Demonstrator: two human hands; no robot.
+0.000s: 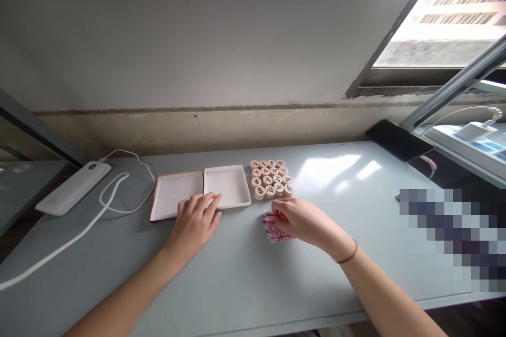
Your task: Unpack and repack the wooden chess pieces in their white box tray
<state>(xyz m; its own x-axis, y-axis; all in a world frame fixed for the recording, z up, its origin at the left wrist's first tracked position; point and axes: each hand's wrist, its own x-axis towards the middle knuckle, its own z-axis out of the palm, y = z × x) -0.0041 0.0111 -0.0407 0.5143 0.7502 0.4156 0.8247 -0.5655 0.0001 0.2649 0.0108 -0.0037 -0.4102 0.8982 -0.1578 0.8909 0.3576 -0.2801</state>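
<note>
- The folded red-lined sheet (270, 230), seemingly a xiangqi board though half hidden by the fingers, lay to the right of the white box tray (230, 183) and slightly nearer the person; the right hand (298, 217) had its grip pinched narrow on it.
- The xiangqi pieces (268, 180) stood in a tight block just beyond the tray's right wall, so a backward sweep of the right knuckles, close to the nearest row, could have scattered them.
- A loosened pinch could have let the sheet spring open against that row.
- The left hand (196, 219) had a loose, spread grip at the tray's near edge, holding nothing; a careless push there might have shoved the tray into the pieces or away from the red-edged lid (178, 189) on its left.
- The grey worktop (221, 284) ran smooth beneath the tray, offering little to stop a slide.
- Well left of the tray lay a white power bank (75, 188) with its cable (51, 257).
- Behind the tray rose a plain wall (190, 42); far to its right, a bright window (446, 23) threw glare.
</note>
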